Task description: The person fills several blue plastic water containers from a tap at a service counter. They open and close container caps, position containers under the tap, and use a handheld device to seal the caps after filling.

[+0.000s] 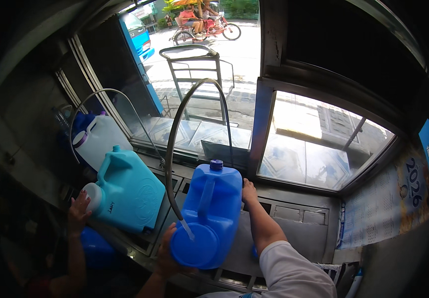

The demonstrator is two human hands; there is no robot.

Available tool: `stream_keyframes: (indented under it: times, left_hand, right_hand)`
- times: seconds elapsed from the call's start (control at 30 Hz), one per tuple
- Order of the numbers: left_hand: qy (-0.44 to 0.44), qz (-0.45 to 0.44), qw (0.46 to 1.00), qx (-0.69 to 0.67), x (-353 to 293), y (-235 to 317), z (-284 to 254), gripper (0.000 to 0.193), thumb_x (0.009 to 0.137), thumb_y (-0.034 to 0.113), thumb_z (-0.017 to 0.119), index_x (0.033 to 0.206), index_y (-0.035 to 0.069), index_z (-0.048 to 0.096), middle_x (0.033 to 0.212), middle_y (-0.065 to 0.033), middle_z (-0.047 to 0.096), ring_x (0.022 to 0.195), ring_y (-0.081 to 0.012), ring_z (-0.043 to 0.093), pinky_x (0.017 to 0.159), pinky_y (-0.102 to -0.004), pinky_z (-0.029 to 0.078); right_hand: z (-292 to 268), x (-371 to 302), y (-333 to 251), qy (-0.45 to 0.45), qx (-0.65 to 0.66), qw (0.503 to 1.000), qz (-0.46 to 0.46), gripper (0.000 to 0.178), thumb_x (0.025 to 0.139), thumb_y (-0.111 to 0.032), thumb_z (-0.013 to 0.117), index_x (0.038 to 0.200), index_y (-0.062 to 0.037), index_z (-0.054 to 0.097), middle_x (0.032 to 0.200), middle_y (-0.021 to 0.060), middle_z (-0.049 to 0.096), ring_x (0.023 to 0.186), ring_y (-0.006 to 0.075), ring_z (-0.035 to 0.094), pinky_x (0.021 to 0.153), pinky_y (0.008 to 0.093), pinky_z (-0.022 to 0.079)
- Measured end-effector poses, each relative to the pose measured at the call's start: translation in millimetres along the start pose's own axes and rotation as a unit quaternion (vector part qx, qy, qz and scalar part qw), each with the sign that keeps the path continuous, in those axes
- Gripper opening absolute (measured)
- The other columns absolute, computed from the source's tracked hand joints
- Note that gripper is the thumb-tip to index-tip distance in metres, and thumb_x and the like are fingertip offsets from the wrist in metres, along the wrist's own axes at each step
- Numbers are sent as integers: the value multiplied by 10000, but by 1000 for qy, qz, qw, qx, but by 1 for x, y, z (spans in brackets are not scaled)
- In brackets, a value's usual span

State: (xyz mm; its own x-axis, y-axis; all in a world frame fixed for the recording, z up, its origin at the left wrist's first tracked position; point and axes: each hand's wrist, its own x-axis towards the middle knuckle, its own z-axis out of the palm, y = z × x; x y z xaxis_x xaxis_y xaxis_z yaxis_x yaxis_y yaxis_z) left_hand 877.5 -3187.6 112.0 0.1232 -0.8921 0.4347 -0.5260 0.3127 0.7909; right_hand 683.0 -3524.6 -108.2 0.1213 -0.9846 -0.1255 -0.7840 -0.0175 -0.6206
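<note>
A blue water jug with a slim handle stands tilted toward me on the metal counter. Its large round blue cap faces me, and a small dark blue cap sits on its far end. My left hand grips the near left side beside the large cap. Against the far right side rests my right hand, its fingers curled and partly hidden by the jug. A curved metal pipe arches over from behind, its pale tip in front of the large cap.
Left of me, another person's hand touches the white cap of a teal jug. Behind it are a whitish jug and a thinner curved pipe. A hand cart stands outside the opening; a wall calendar hangs right.
</note>
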Motion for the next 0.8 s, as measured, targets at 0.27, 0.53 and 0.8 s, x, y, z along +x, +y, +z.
stream_keyframes:
  times: [0.27,0.53,0.8]
  left_hand:
    - [-24,-7,998,60,0,0,-5,1312,412,623,890,1449,117,266,1445,-240,348,1297,-407,445,1052,-509,422]
    - [-31,3,999,36,3,-8,-5,1321,398,632,886,1450,131,264,1445,-241,351,1304,-415,435,1056,-518,415]
    - [-32,6,999,29,1,-12,-4,1332,397,639,882,1455,128,255,1452,-250,342,1297,-415,445,1049,-518,422]
  right_hand:
    - [-15,0,-20,-79,-28,991,100,610,848,-268,546,1409,-113,362,1344,218,495,1185,409,541,980,486,456]
    - [4,3,-6,-50,53,987,142,744,806,-281,603,1459,-104,295,1415,229,428,1223,417,510,1013,477,435]
    - [15,-1,0,45,71,995,53,596,816,-157,597,1384,-87,428,1394,185,459,1259,364,474,1050,427,400]
